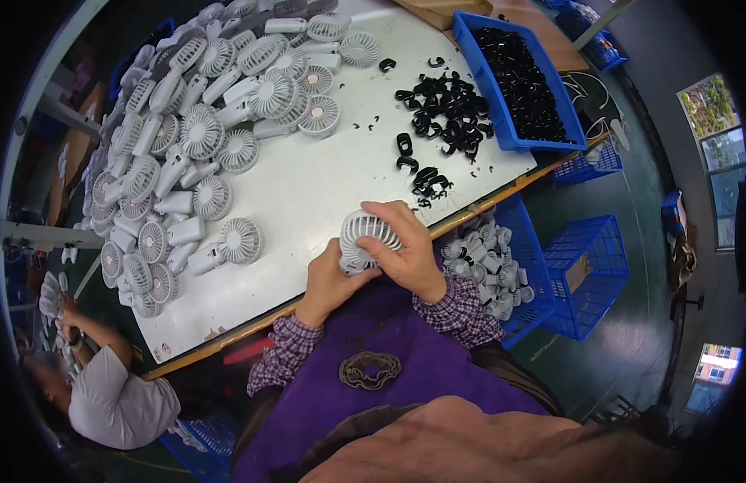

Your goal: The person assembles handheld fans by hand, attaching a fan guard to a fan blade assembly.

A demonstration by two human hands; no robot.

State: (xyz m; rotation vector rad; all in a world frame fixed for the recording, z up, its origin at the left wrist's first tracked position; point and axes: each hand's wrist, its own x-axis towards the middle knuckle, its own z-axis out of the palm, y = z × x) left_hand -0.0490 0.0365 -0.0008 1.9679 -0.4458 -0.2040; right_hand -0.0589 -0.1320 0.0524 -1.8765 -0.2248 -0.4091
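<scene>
Over the table's front edge I hold a white handheld fan (358,235) between both hands. My left hand (329,282) is wrapped round its lower part, which is mostly hidden. Across the round slatted head, my right hand (405,253) has its thumb on the front and its fingers over the top. On the white tabletop (309,181), a large heap of similar white fans (200,133) covers the left and back. To the right lie many loose black curved plastic pieces (449,109), a few of them nearer the front edge.
A blue tray (479,60) full of black pieces stands at the table's right edge. Below it, a blue crate holds white fans (490,266), beside another blue crate (586,274). At lower left another person (119,394) handles white fans.
</scene>
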